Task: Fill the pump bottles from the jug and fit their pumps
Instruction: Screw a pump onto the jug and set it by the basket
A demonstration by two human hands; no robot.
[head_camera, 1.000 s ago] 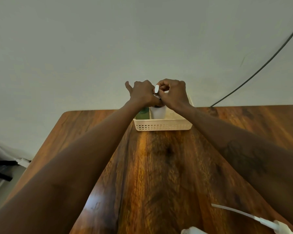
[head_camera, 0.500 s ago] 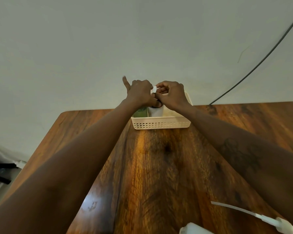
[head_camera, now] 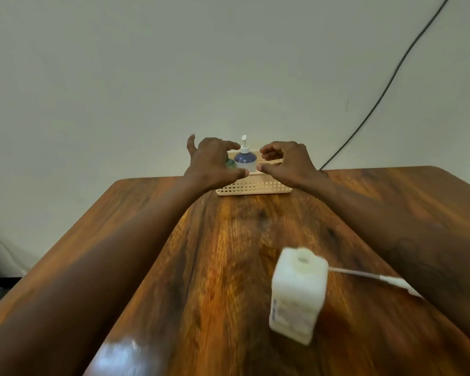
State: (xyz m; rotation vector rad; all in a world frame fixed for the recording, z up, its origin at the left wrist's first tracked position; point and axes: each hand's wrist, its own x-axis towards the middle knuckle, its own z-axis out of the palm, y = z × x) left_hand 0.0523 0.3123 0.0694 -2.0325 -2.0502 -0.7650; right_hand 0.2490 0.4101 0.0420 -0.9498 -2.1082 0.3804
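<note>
Arms outstretched; left hand (head_camera: 212,164), right hand (head_camera: 285,161) loosely curled, empty, flanking pump bottle (head_camera: 245,158).

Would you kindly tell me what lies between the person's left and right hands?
In the head view, the pump bottle, its white pump fitted, stands upright in the cream basket between the left hand and the right hand. Neither hand grips it.

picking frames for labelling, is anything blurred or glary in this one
Head view: the near white bottle is smeared by motion blur, its label unreadable; a glare patch sits on the table at bottom left; the pump bottle in the basket is fairly sharp.
</note>
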